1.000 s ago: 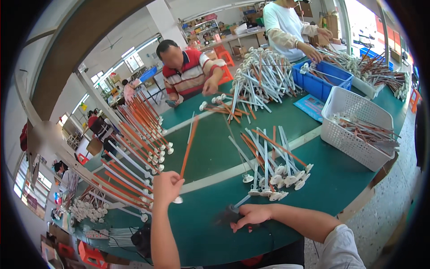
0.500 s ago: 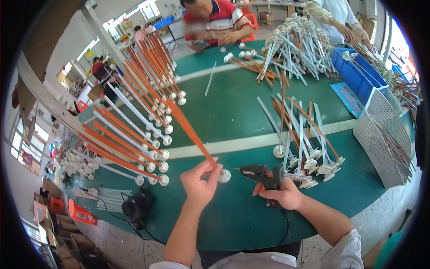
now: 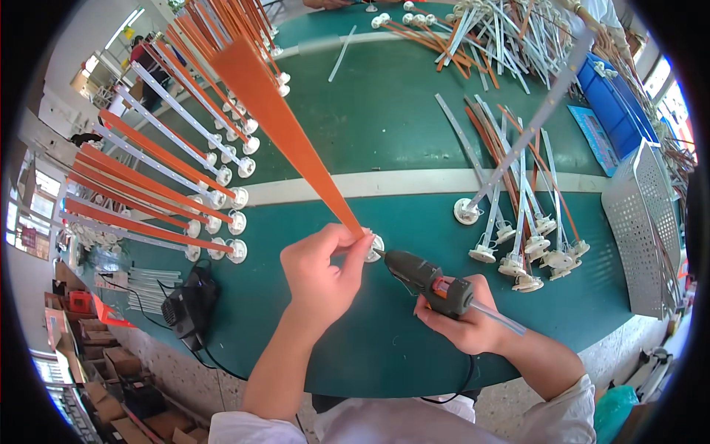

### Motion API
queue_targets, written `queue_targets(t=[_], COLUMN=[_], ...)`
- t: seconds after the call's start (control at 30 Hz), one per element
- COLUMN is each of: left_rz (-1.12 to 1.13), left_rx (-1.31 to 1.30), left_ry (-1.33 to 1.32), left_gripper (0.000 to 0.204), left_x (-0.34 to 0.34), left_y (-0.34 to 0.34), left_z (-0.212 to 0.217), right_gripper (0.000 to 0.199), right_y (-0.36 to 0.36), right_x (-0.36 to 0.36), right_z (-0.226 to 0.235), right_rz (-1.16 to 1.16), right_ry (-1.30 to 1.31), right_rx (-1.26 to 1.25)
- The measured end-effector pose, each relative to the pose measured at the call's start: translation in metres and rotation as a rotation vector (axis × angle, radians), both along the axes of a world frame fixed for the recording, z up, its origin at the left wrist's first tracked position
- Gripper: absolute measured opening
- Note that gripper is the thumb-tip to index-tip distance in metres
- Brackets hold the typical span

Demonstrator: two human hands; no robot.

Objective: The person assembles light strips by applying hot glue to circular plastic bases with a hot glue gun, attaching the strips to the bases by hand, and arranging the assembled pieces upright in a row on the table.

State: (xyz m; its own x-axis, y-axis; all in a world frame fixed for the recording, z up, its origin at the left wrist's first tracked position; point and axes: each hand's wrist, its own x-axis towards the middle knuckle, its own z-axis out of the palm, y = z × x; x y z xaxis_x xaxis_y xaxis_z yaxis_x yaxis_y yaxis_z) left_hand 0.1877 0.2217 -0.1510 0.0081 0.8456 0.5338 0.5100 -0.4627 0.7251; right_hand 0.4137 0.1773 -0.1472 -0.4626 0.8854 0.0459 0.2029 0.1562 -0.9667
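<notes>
Fingertips (image 3: 347,238) of the left hand (image 3: 319,272) pinch together on the lower end of a long orange strip (image 3: 285,122), which rises away from the person toward the far left, its foot meeting a small white round base (image 3: 375,248) on the green table (image 3: 370,133). Just beside it the right hand (image 3: 464,320) is wrapped closed around a dark glue gun (image 3: 427,277) with an orange trigger, a clear glue stick poking out the back; the nozzle tip sits right at the joint of strip and base, touching or nearly so, I cannot tell which.

From where things lie, this piece looks to be in the middle of being glued: strip set on base, gun at the seam, nothing let go yet.

Further out, to the person's left, a long row of finished-looking strips (image 3: 148,192), orange and white-backed, lies fanned over the table edge, each with a white round base at its near end. To the right a smaller bunch of strips with bases (image 3: 529,244) lies in a loose heap, one slim pale strip standing up from its base. I judge a good share done and a fair pile left, though which heap is which I cannot say for sure.

A black power box (image 3: 188,307) with cords sits near the left edge, a white perforated basket (image 3: 647,222) stands at the right, and a blue bin (image 3: 617,103) beyond it. More tangled strips lie at the far end of the table.
</notes>
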Motion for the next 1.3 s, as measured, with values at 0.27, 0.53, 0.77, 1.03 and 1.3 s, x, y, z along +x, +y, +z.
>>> queue_targets(t=[0.27, 0.53, 0.77, 1.03, 1.3], left_rz=[-0.035, -0.071, -0.087, -0.084, -0.085], left_rx=[-0.067, -0.105, -0.089, -0.067, -0.053], left_ry=[-0.012, -0.052, -0.058, -0.045, -0.055], left_gripper=[0.011, 0.010, 0.011, 0.018, 0.018], left_x=[-0.0028, -0.0018, -0.0031, -0.0025, -0.0018], left_y=[0.0005, 0.0007, 0.0019, 0.0028, 0.0035], left_z=[0.0058, 0.0078, 0.0079, 0.0070, 0.0068], right_gripper=[0.011, 0.010, 0.014, 0.014, 0.013], right_y=[0.0000, 0.0002, -0.0019, -0.0028, -0.0037], right_x=[-0.0026, -0.0031, -0.0021, -0.0058, -0.0062], right_z=[0.0009, -0.0021, -0.0050, -0.0072, -0.0018], right_rz=[0.005, 0.009, 0.002, 0.006, -0.020], right_ry=[-0.019, -0.032, -0.041, -0.066, -0.080], right_rx=[0.035, 0.036, 0.028, 0.049, 0.094])
